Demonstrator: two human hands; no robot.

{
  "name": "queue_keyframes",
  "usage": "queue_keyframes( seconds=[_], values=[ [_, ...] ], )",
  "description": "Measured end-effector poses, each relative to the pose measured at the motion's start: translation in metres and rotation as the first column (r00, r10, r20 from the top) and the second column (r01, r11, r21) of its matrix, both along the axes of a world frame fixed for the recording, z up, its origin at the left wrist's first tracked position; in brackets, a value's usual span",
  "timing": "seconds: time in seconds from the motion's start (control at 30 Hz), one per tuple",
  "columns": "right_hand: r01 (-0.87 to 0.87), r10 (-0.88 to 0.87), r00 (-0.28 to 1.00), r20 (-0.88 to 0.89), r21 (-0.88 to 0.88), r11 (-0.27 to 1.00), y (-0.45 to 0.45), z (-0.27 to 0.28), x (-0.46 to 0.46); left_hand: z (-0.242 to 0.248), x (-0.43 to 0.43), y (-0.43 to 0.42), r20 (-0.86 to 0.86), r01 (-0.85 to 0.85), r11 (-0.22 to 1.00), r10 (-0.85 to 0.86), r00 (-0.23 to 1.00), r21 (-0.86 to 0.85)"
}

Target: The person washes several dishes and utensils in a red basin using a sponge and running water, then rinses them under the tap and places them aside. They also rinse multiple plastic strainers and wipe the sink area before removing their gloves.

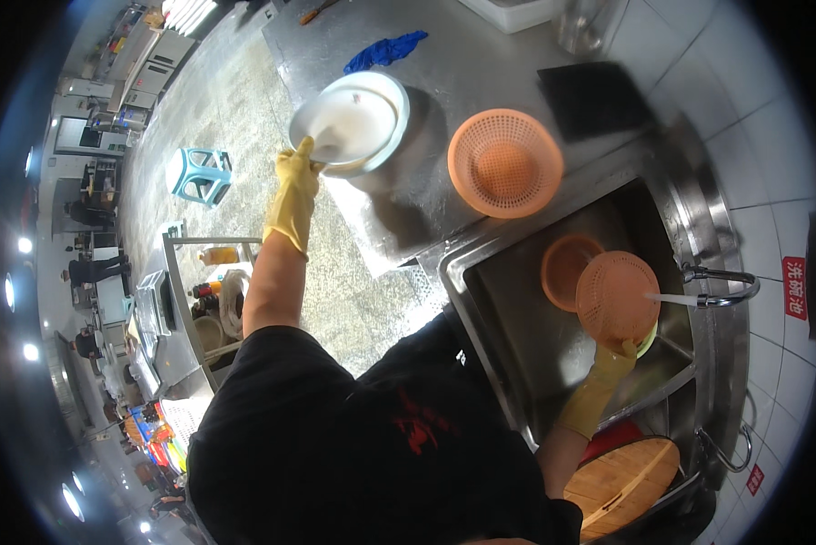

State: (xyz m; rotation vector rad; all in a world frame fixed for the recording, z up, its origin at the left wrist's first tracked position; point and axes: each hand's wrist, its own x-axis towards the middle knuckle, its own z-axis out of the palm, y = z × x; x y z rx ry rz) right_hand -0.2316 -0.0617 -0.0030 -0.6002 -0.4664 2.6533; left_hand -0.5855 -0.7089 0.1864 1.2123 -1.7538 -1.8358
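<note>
My left hand (297,167), in a yellow rubber glove, grips the rim of a white bowl (357,122), thumb on its inner side. A pale larger rim (401,112) shows just behind that bowl, beside or under it. My right hand (616,361), gloved the same way, holds an orange perforated plastic basket (612,293) tilted over the sink (510,327). Water from the chrome faucet (728,289) runs onto this basket. Deeper in the sink lies another orange vessel (565,262), and a light green edge (648,340) peeks out behind my right hand.
On the steel counter (421,163) are another orange basket (507,163), a crumpled blue cloth (386,52) and a black flat mat (592,99). A round wooden lid (626,484) covers part of the neighbouring basin. A blue stool (202,177) stands on the floor; several people are farther off.
</note>
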Motion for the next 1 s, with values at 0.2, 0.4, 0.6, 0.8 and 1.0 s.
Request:
queue_keyframes(
  seconds=[0.2, 0.4, 0.6, 0.8, 1.0],
  values=[
    [0.066, -0.06, 0.977, 0.204, -0.024, 0.997, 0.009, -0.014, 0.012, -0.035, 0.001, -0.029, 0.299, 0.299, 0.911, -0.212, 0.93, -0.285],
    [-0.048, 0.104, 0.989, -0.104, 0.438, 0.898, -0.007, 0.024, -0.029, 0.005, 0.032, 0.045, 0.083, 0.384, 0.865, -0.378, 0.922, -0.324],
    [-0.029, 0.095, 0.969, -0.23, 0.276, 0.961, -0.01, 0.022, -0.073, -0.003, 0.118, 0.236, -0.07, 0.943, 0.291, -0.95, 0.304, 0.159],
    [0.187, -0.162, 0.979, -0.127, 0.219, 0.958, -0.007, 0.012, -0.055, -0.047, 0.162, 0.388, -0.03, 0.917, 0.053, -0.997, 0.07, 0.395],
    [0.152, -0.253, 0.965, 0.067, 0.642, 0.752, -0.034, 0.034, -0.023, -0.06, 0.171, 0.447, -0.319, 0.743, -0.214, -0.948, -0.001, 0.634]
  ],
)
